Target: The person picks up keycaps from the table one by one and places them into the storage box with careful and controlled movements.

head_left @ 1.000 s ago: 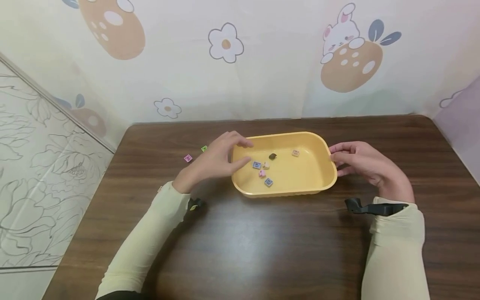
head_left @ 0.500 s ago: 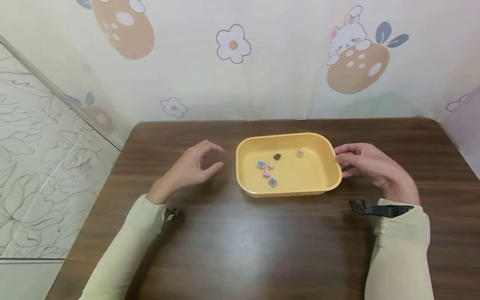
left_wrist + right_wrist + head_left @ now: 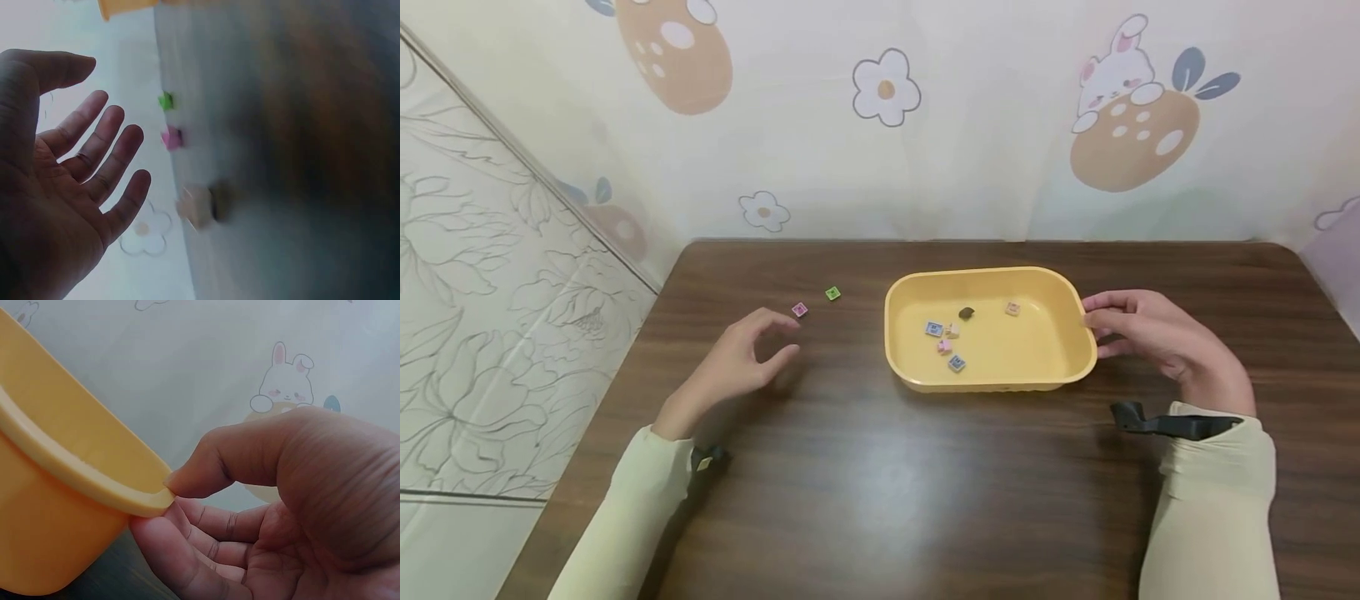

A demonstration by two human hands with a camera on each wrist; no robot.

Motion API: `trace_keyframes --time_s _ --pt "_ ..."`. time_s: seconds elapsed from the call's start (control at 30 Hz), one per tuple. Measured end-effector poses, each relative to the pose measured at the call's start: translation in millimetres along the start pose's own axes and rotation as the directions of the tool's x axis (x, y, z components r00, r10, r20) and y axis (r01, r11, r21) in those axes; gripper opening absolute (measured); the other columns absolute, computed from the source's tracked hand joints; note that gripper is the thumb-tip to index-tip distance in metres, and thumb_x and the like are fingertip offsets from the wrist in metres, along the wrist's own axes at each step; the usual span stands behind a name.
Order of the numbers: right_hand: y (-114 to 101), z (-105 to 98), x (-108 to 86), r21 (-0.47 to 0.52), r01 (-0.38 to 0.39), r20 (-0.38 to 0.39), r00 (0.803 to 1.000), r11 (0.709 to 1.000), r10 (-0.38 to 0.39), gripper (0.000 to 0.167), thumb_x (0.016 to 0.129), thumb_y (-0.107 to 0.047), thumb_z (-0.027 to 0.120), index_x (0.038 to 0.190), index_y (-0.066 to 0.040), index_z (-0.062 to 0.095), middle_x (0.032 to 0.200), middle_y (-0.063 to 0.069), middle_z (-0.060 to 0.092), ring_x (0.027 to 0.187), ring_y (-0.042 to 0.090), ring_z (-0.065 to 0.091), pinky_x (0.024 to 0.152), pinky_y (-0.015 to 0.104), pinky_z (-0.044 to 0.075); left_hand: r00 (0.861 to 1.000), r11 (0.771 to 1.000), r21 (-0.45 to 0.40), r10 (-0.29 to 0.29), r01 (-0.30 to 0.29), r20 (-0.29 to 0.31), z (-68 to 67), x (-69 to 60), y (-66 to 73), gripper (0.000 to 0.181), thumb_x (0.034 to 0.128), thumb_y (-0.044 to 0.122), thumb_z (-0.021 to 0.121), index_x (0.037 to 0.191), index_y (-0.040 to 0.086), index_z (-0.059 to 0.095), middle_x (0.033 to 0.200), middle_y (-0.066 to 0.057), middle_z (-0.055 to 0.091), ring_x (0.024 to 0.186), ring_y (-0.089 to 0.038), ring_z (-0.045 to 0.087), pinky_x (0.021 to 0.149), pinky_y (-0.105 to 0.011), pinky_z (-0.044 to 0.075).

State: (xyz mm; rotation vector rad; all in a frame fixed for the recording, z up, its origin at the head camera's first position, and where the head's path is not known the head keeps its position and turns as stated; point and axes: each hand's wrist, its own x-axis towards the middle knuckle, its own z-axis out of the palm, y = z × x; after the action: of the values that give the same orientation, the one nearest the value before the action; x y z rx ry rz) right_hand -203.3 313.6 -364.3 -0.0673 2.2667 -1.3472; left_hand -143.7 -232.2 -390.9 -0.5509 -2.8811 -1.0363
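A yellow plastic basin [image 3: 1022, 354] stands on the table. My right hand [image 3: 1172, 337] pinches its right rim between thumb and fingers, as the right wrist view confirms on the basin rim [image 3: 119, 503]. Inside lie several small pieces: a blue tile [image 3: 933, 329], a second blue one [image 3: 956, 363], a pink block [image 3: 944, 347], a cream block [image 3: 952, 331], a dark brown piece [image 3: 966, 313] and a pale orange tile [image 3: 1012, 308]. My left hand [image 3: 730, 358], fingers relaxed and holding nothing, hovers left of the basin, near a magenta block [image 3: 800, 309] and a green block [image 3: 832, 293].
In the left wrist view a blurred beige block [image 3: 197, 205] sits on the table beyond the magenta one; the left hand hides its place in the head view. The brown wooden table [image 3: 880, 492] meets a patterned wall [image 3: 970, 167] at the back.
My left hand has withdrawn from over the basin's left side, moving left and toward me. The right hand keeps its grip on the rim. The whole head view has shifted slightly.
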Motion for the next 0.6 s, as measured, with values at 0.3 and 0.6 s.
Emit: trace_keyframes --time_s 0.3,0.6 --pt "4 -1 0.6 -0.013 -0.003 -0.006 1.000 1.000 0.003 0.055 0.108 -0.021 0.058 0.147 0.013 0.041 0.095 -0.017 0.069 0.084 0.004 0.071 0.077 0.027 0.065 0.996 0.996 0.016 -0.088 0.088 -0.022 -6.7 -24.0 -15.1 0.032 0.0970 0.024 0.077 0.125 0.011 0.071 0.124 -0.006 0.072 0.111 -0.025 0.069 0.085 -0.043 0.056" --pt "1 -2 3.1 -0.023 -0.001 0.003 1.000 1.000 0.001 0.055 0.109 -0.023 0.059 0.148 0.012 0.040 0.094 -0.018 0.069 0.084 0.004 0.072 0.078 0.027 0.065 0.988 0.989 0.020 -0.147 0.147 -0.040 -10.6 -47.6 -30.6 0.034 0.0957 0.023 0.079 0.125 0.009 0.070 0.123 -0.007 0.072 0.118 -0.026 0.067 0.107 -0.049 0.050"
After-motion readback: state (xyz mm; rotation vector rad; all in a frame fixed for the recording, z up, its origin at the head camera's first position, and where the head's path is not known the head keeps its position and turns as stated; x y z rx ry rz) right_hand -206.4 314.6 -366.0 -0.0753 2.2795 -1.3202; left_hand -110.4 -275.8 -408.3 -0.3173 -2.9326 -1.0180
